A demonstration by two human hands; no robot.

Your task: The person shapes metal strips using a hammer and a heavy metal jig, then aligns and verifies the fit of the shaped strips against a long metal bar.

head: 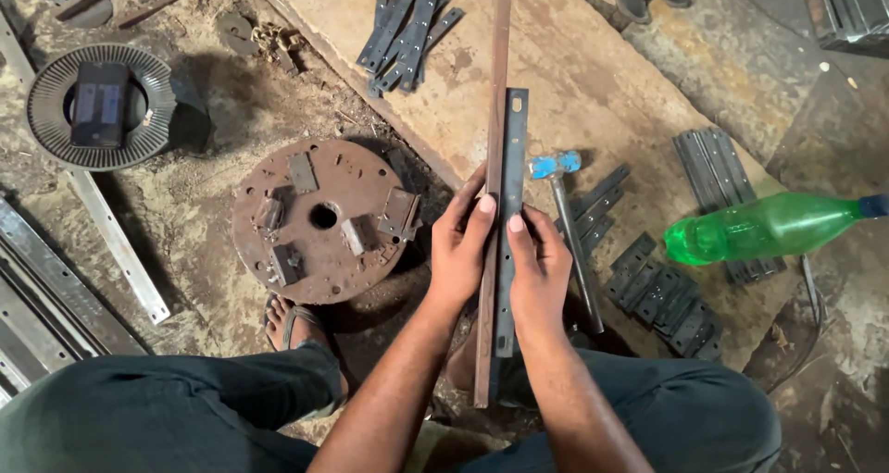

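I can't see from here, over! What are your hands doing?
Left hand and right hand gripping two metal strips: rusty bar, dark strip, held side by side. Hammer lies just right.

A wide, stained wooden board (593, 75) lies slantwise on a dusty, gritty workshop floor (199, 200). Left of the board sits a rusty round metal disc (319, 218) with a hole in its middle. Farther left of the board rests a finned ring (97, 107), and long metal rails (56, 288) lie below it. Right of the board the floor darkens, greyish and grimy. Light falls evenly, softly.
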